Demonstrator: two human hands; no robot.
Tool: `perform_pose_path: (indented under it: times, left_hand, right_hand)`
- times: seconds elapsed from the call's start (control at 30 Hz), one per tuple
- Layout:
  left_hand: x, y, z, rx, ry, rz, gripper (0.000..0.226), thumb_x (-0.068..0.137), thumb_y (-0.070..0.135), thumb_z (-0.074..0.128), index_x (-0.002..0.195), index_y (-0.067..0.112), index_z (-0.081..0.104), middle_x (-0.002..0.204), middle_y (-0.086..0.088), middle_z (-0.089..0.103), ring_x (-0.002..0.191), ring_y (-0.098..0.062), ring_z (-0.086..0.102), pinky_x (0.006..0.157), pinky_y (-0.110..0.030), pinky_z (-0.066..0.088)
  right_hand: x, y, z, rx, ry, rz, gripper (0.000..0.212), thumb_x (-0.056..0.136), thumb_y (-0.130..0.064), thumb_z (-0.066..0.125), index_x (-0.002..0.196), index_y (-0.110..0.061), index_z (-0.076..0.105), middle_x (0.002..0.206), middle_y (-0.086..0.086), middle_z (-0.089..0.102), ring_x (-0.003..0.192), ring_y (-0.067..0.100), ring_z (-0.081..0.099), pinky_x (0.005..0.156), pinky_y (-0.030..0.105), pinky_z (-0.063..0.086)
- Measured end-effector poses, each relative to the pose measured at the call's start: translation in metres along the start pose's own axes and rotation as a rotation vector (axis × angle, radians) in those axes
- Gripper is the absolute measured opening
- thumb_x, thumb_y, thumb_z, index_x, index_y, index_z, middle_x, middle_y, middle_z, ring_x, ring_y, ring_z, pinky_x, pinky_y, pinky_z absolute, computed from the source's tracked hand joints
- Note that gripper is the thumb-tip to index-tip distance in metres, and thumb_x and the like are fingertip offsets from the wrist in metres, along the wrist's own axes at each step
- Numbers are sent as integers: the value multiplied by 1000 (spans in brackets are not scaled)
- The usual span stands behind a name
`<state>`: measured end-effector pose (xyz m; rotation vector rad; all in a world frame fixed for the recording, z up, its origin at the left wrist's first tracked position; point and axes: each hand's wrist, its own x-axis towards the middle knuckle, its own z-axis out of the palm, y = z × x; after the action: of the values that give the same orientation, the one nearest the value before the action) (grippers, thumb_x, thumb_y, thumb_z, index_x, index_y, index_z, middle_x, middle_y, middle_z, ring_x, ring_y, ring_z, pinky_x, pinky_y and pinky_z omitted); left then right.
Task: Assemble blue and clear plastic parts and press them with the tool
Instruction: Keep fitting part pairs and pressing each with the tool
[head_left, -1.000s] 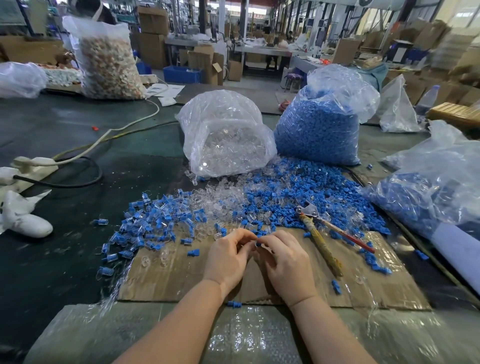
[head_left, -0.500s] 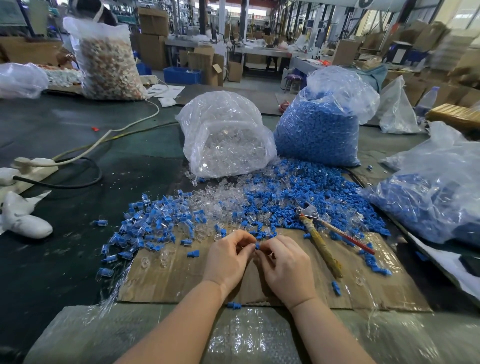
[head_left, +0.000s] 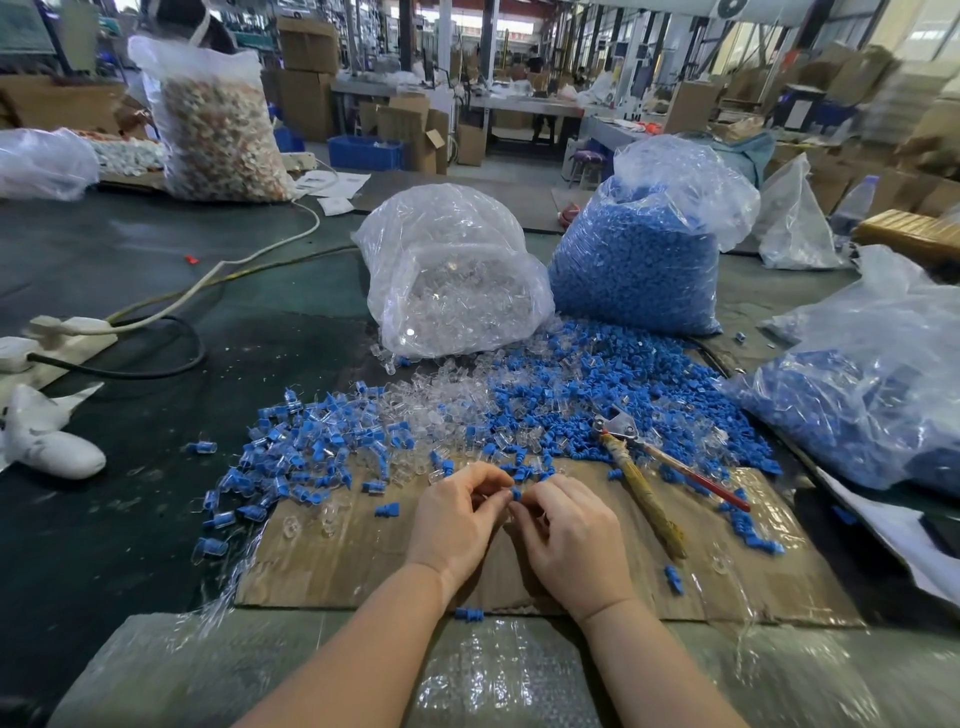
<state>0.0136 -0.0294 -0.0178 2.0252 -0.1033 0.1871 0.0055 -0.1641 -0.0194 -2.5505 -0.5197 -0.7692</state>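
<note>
- Left hand (head_left: 457, 525) and right hand (head_left: 569, 535) meeting fingertip to fingertip over the cardboard sheet (head_left: 363, 561), near its far edge.
- Small blue part (head_left: 516, 493) pinched between both sets of fingertips; left fingers curled onto it, right fingers curled onto it from the other side. Clear part probably in the pinch too, too small to confirm.
- Versus a second ago: hands barely shifted, same spot on the cardboard, blue piece a bit more exposed between the tips. Reads as fitting step still under way, not finished.
- Pressing tool (head_left: 641, 483) untouched, lying across the cardboard's right part, head toward the far edge, just right of the right hand.
- Loose blue and clear parts (head_left: 545, 405) heaped past the cardboard's far edge; assembled-looking blue-and-clear pieces (head_left: 306, 441) off its far-left corner.
- Bag of clear parts (head_left: 452, 275) and bag of blue parts (head_left: 639, 254) further back beyond the cardboard.
- Meaning: press step not yet started; next likely right hand going for the tool once the pieces seat.
</note>
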Motion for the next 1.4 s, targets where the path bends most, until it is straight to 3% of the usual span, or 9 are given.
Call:
perform_pose_path:
  times: [0.23,0.33,0.4,0.47,0.53,0.63,1.03,1.2,1.4]
  left_hand:
    - [0,0,0,-8,8,-8,17,85,13,65,84,30,65,78,17,65,75,8,59,72,-8,47]
    - [-1,-1,0,-20,15,-12,17,85,13,65,84,29,65,77,17,64,73,10,58,69,-4,44]
    - [-1,-1,0,-22,20,-17,16,86,13,64,84,30,64,77,17,64,72,8,57,68,-4,44]
    - [-1,-1,0,-27,16,-19,18,86,13,64,83,31,63,78,16,64,72,7,58,68,-4,44]
    - [0,0,1,-31,8,-19,21,86,12,64,82,33,61,78,16,64,72,6,58,68,-4,45]
    - [0,1,1,-28,7,-20,20,86,12,64,84,32,61,79,15,64,74,5,59,68,-5,45]
    - [-1,3,-1,-31,9,-20,20,85,11,63,85,31,61,80,16,63,74,6,58,68,-3,44]
    - [-1,4,-2,-39,12,-32,20,85,11,64,85,31,61,80,15,63,73,8,57,68,-3,44]
    - [-1,4,-1,-44,21,-49,20,85,11,64,83,30,61,79,13,64,73,7,58,66,-3,43]
  right_hand:
    - [1,1,-3,51,30,52,21,86,-30,56,74,-13,62,74,-3,59,69,16,55,63,29,45]
    - [2,7,-7,-39,116,141,8,84,-21,64,82,-14,64,82,-1,62,77,20,57,72,35,43]
    - [5,15,-13,-140,128,256,13,84,-20,68,94,-12,65,95,5,64,90,24,59,82,39,42]
    - [10,26,-22,-284,-10,451,33,90,-33,56,116,-12,58,119,9,58,112,27,51,98,43,35]
    - [13,42,-31,-445,-198,665,57,93,-51,38,137,-15,37,141,11,41,131,27,34,109,46,22]
    - [13,57,-38,-481,-372,828,75,90,-64,24,149,-19,9,153,12,20,141,30,14,112,54,9]
    - [15,56,-42,-640,-464,742,66,94,-56,26,146,-17,17,140,14,35,129,33,31,109,52,19]
    - [21,49,-48,-669,-418,632,46,96,-49,28,128,-17,36,121,11,45,112,28,43,95,42,37]
    - [30,34,-52,-567,-387,566,48,97,-49,22,131,-17,33,120,11,46,112,27,44,90,40,40]
